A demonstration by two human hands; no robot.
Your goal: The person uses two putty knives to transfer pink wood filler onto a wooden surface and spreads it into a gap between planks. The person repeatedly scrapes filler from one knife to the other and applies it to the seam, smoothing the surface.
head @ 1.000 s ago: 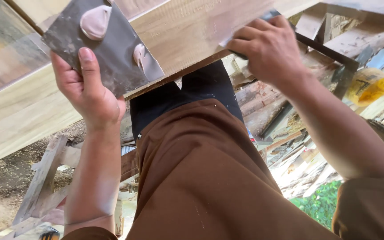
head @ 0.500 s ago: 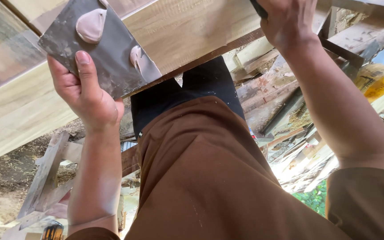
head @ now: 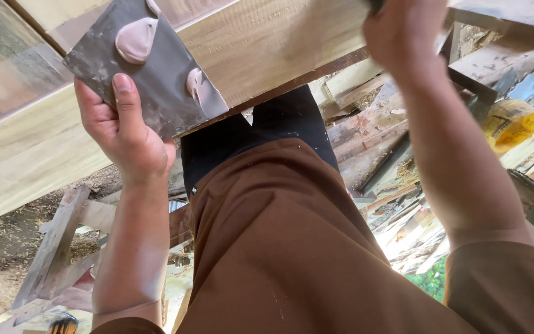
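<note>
Nearest the camera, the left hand (head: 122,133) grips a flat grey metal square plate (head: 146,65), thumb on top, carrying two pinkish blobs of putty (head: 136,38), held just in front of the long pale wooden plank (head: 267,43). Further along that plank, the right hand (head: 406,28) is clenched on a dark tool mostly out of frame, pressed to the wood. Looks like mid-filling; next it probably needs a fresh scoop. A yellow container (head: 514,122) sits beyond the plank.
</note>
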